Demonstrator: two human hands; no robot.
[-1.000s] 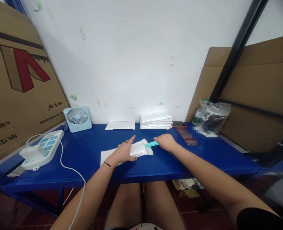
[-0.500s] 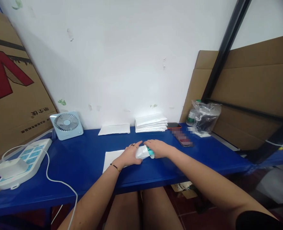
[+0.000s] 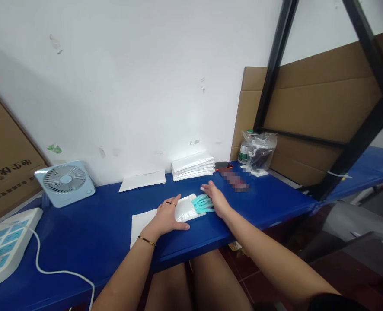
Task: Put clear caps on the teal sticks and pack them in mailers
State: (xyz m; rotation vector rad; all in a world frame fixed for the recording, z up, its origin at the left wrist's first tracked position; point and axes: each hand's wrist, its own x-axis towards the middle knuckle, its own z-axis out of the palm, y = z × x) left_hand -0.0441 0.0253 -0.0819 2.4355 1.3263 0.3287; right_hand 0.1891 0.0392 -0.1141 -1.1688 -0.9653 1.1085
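On the blue tabletop lies a glossy white plastic packet (image 3: 185,210), with a bunch of slim teal pieces (image 3: 202,204) sticking out of its right end; their exact kind is unclear. My left hand (image 3: 168,218) rests on the packet's left part, thumb and fingers spread. At the teal ends is my right hand (image 3: 218,199), fingers stretched out and tilted up, its palm beside or touching them. A flat white sheet or envelope (image 3: 141,224) extends out from under my left hand.
Against the wall are a stack of white packets (image 3: 193,166), a single flat white one (image 3: 142,180) and a blue fan (image 3: 65,181). Phones (image 3: 224,166), a bottle (image 3: 244,152) and a clear bag (image 3: 260,151) stand right. A power strip (image 3: 13,242) with a trailing cable is left.
My right hand has opened and moved slightly right of the teal pieces, which now show fanned out. My left hand lies flatter on the packet. The view has turned to the right.
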